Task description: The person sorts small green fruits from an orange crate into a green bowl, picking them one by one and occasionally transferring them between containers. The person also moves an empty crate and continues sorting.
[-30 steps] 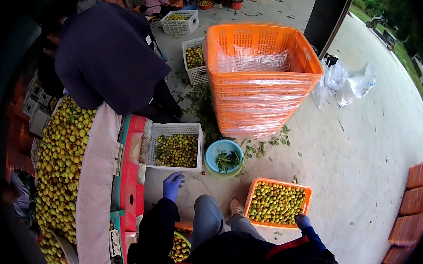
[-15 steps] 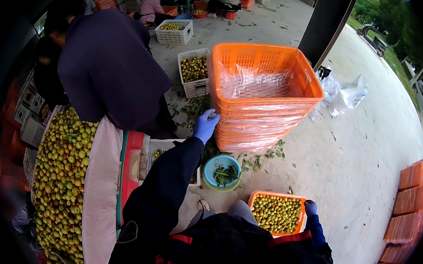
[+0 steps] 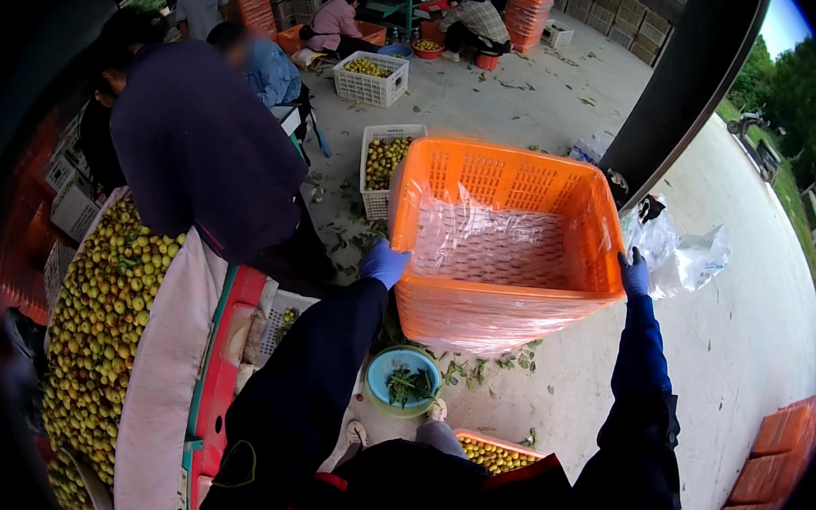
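A tall nest of orange plastic crates stands in front of me, with clear film lining the top orange crate (image 3: pixel 506 291) and wrapped around the sides. My left hand (image 3: pixel 385 263), in a purple-blue glove, is closed on the left side of the top crate near its rim. On the right side, my right hand (image 3: pixel 634 273), gloved too, grips the same crate. Its fingers are partly hidden by the crate's edge. By my feet sits an orange crate of small yellow-green fruit (image 3: pixel 498 454), mostly covered by my body. A blue basin (image 3: pixel 387 394) with green leaves lies just before the stack.
Left, a sorting table with a pale cloth edge (image 3: pixel 167 332) carries heaped fruit (image 3: pixel 111 308); a person in dark clothes (image 3: pixel 211 144) leans there. White crates of fruit (image 3: pixel 376 171) stand behind. A dark pillar (image 3: pixel 690 85) and plastic bags (image 3: pixel 681 253) are right of the stack.
My right hand has left the fruit crate by my feet and taken hold of the stack's right side. My left hand now grips the top crate's left side. The view has tilted up.
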Available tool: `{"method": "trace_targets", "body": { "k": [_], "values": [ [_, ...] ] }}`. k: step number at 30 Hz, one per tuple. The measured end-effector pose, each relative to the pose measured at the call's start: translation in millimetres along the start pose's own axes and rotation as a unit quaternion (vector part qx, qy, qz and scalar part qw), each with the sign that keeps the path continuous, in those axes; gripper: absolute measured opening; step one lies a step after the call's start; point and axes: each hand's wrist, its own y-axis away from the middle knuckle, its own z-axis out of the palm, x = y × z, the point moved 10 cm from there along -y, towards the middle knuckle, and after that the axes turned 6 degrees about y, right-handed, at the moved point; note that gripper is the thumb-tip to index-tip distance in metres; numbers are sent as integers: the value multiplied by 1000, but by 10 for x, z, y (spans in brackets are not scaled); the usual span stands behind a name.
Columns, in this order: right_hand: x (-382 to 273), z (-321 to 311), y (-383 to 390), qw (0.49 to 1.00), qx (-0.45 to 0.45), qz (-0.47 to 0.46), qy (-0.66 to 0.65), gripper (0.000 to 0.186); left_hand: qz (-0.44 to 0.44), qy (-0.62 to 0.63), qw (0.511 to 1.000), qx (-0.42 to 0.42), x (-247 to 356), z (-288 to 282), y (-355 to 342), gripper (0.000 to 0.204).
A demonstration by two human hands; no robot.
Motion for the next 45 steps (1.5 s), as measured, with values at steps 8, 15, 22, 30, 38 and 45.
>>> {"method": "trace_targets", "body": {
  "k": [8, 15, 22, 30, 38, 45],
  "values": [
    [301, 925, -829, 987, -151, 32, -34, 40, -93, -59, 994, -27, -173, 120, -98, 34],
    [82, 611, -1148, 967, -175, -8, -187, 12, 0, -18, 999, -49, 172, -180, -189, 36],
    [-448, -1158, -744, 944, -216, -50, -246, 15, 89, 28, 996, 9, 1022, -1183, 851, 29],
    [-1821, -2540, 734, 921, -237, -108, -288, 26, 124, 155, 975, 97, 379, -1931, 2513, 31],
    [-3168, -2307, 2121, 878, -356, -201, -247, 33, -51, 255, 959, 115, -1727, -2147, 3902, 33],
    [-3768, -1281, 3485, 858, -413, -230, -203, 29, -221, 425, 862, 167, -4175, -1957, 4742, 40]
  ]
}}
